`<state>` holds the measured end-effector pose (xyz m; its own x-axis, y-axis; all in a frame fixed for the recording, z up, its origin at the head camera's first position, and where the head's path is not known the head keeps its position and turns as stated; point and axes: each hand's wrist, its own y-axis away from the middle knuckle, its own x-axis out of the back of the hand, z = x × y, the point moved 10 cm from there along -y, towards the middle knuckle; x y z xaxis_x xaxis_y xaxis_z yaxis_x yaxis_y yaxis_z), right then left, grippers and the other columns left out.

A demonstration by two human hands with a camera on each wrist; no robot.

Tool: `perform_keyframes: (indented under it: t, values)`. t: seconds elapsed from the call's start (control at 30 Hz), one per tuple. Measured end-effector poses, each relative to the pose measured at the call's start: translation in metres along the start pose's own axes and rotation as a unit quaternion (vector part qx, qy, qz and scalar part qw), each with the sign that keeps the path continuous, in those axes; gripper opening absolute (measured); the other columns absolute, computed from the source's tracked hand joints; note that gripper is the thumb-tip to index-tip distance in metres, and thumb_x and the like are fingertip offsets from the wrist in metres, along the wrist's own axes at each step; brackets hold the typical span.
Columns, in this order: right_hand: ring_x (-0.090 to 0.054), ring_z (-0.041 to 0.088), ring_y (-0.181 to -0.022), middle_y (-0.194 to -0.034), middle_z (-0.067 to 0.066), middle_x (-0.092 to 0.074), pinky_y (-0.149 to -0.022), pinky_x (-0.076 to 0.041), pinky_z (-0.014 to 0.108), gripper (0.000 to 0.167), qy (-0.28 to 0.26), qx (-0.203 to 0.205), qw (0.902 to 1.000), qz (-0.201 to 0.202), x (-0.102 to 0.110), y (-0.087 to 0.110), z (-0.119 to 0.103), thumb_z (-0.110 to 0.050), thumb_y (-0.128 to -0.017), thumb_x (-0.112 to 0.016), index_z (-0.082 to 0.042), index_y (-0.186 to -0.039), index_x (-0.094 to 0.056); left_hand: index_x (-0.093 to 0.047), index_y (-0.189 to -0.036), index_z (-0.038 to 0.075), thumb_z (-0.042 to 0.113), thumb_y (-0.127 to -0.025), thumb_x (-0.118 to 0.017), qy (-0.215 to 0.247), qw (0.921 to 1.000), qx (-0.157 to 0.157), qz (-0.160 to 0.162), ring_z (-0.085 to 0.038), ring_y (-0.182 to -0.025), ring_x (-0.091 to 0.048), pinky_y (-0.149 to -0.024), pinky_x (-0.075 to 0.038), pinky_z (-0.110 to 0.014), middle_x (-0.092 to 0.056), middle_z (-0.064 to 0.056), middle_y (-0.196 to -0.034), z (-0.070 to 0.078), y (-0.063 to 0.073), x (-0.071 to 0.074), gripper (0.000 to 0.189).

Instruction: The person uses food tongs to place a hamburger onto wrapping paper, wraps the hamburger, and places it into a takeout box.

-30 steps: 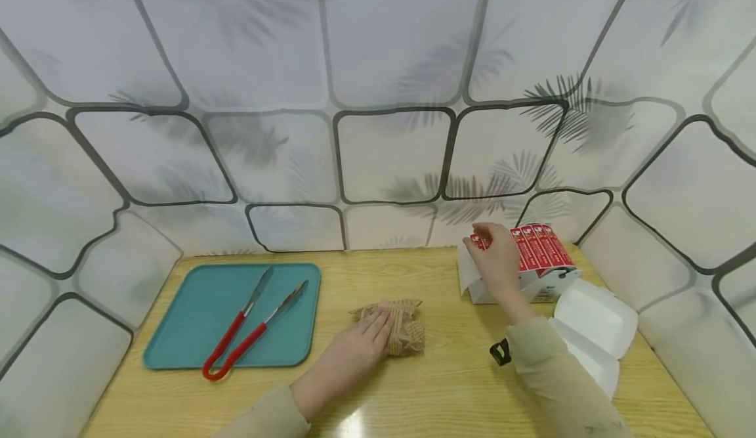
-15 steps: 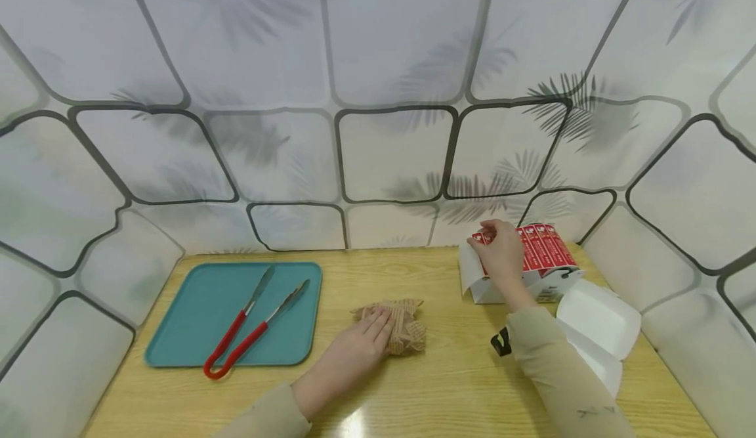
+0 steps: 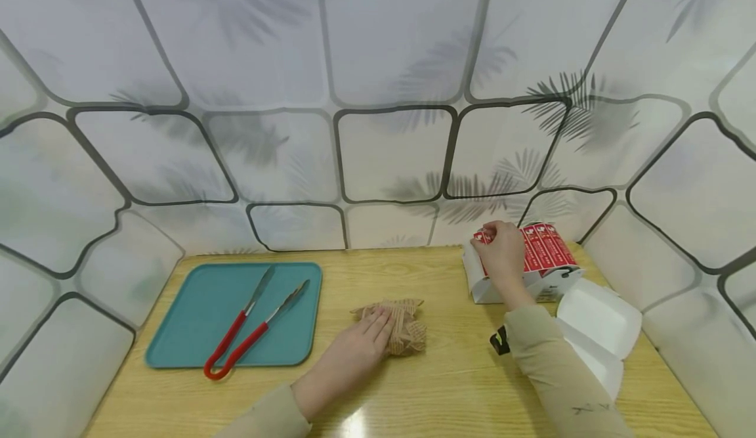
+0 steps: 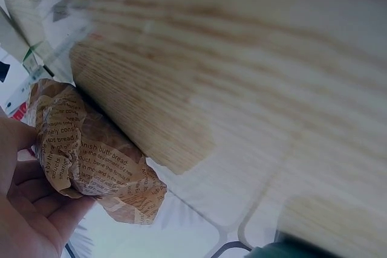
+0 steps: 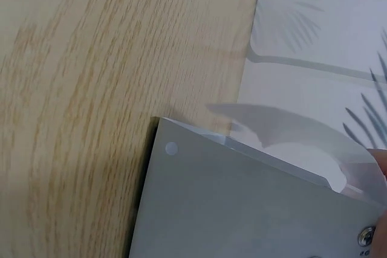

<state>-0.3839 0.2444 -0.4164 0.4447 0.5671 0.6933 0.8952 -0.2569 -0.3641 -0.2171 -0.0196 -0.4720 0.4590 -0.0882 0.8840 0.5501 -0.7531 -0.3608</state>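
A bundle wrapped in brown printed paper lies mid-table. My left hand holds it, its fingers laid over the top in the head view. In the left wrist view, the thumb is against one side of the crumpled wrapper and the other fingers against another. At the back right stands a white dispenser box with rows of red labels on top. My right hand is over its left end. In the right wrist view its fingers pinch a translucent strip at the edge of the dispenser's grey side.
Red-handled tongs lie across a teal tray at the left, handle end over its front edge. An open white foam box sits at the right, partly behind the right sleeve. Patterned walls border the table.
My right hand has moved slightly down onto the dispenser's left end, fingertips now at the labels. The white sheet that hung out there sits closer against the box. The left hand stays on the bundle.
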Motion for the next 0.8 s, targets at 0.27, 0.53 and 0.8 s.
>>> perform_keyframes:
  t: [0.27,0.53,0.8]
  values:
    - [-0.063,0.041,-0.097,-0.102,0.024,-0.069,-0.089,-0.052,0.057,0.025,0.0,-0.014,0.9998,0.011,0.0022,0.0001,0.003,-0.012,-0.092,-0.082,0.005,-0.109,-0.073,-0.068,-0.138,0.002,0.032,-0.1,-0.076,0.005,1.0,0.003,0.002,-0.023,-0.132,-0.068,-0.112,-0.057,-0.032,-0.07,-0.014,-0.142,-0.0006,-0.0003,0.0017,0.049]
    - [-0.062,0.038,-0.091,-0.096,0.023,-0.068,-0.081,-0.05,0.052,0.021,-0.011,-0.019,0.9995,0.022,0.0049,-0.0003,0.005,-0.013,-0.093,-0.08,0.004,-0.105,-0.076,-0.068,-0.138,0.001,0.031,-0.1,-0.076,0.007,1.0,0.005,-0.001,-0.024,-0.133,-0.068,-0.111,-0.057,-0.032,-0.069,-0.014,-0.143,-0.0008,0.0003,0.0004,0.049]
    - [-0.063,0.036,-0.091,-0.097,0.022,-0.069,-0.08,-0.05,0.049,0.02,-0.02,-0.027,0.9991,0.028,0.0045,0.0014,0.0083,-0.014,-0.095,-0.079,0.003,-0.107,-0.077,-0.068,-0.138,0.002,0.032,-0.099,-0.076,0.005,0.9999,0.005,0.008,-0.023,-0.132,-0.069,-0.111,-0.057,-0.032,-0.07,-0.014,-0.142,-0.0009,-0.0001,0.0008,0.05]
